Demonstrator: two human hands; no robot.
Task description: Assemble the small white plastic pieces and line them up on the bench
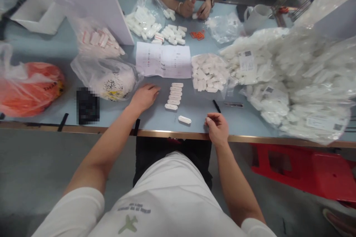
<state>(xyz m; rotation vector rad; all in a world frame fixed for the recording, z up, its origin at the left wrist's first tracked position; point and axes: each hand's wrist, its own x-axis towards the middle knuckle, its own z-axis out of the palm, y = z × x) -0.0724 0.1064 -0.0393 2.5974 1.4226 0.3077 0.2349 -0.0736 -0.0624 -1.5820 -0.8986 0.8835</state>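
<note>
My left hand (146, 98) lies on the table with its fingers stretched out, left of a column of several small white plastic pieces (174, 95) with printed markings. My right hand (217, 127) rests by the front edge, thumb and fingers curled together; anything inside is hidden. Between my hands, nearer the edge, lies a single white piece (184, 120) with a row of dark marks. Just beyond my right hand are a black pen (216, 106) and a slim metallic tool (234, 104). Behind the column sits a bag of white plastic pieces (208, 74).
A printed sheet (163, 60) lies mid-table. Large bags of white parts (311, 74) crowd the right, an orange-filled bag (33, 87) the left. Across the table a person (191, 5) handles white pieces near orange parts (198, 35). A red stool (308, 172) stands below right.
</note>
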